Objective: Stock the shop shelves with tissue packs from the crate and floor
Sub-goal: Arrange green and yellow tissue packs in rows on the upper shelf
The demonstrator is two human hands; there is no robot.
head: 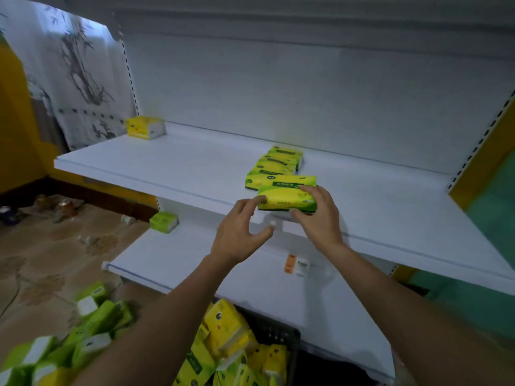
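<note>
Upper shelf, centre-right of frame. Right hand (317,215) holds a rectangular green-and-yellow plastic-wrapped tissue pack (287,200). Its fingers lie over the pack's top right end and the thumb sits at the near edge, a narrow clamp across the short side. The pack lies flat near the front lip of the white metal upper shelf (167,168), long axis left to right, parallel to the shelf edge.

Left hand (239,232) holds nothing. Fingers are spread and loosely bent, tips at the pack's left end; touching or just short of it, cannot tell.

Behind the held pack, toward the back panel, is a row of matching green-and-yellow packs (278,165), all lying the same way. The nearest one meets the held pack's far edge as seen from here.

Key relation: the row lies straight behind the held pack, away from the wrist, and the long axes already agree. Judgement: the next move needs only a short push back and a release, no turn. The right hand carries it; the left is placed to square the left end.

Stock remaining:
- yellow tissue packs (225,327) in the black plastic crate (276,332), bottom centre
- loose green packs on the floor (92,324), lower left

Also a single yellow pack (145,127) at the shelf's far left, and a single green pack (164,222) on the white lower shelf (195,268).
</note>
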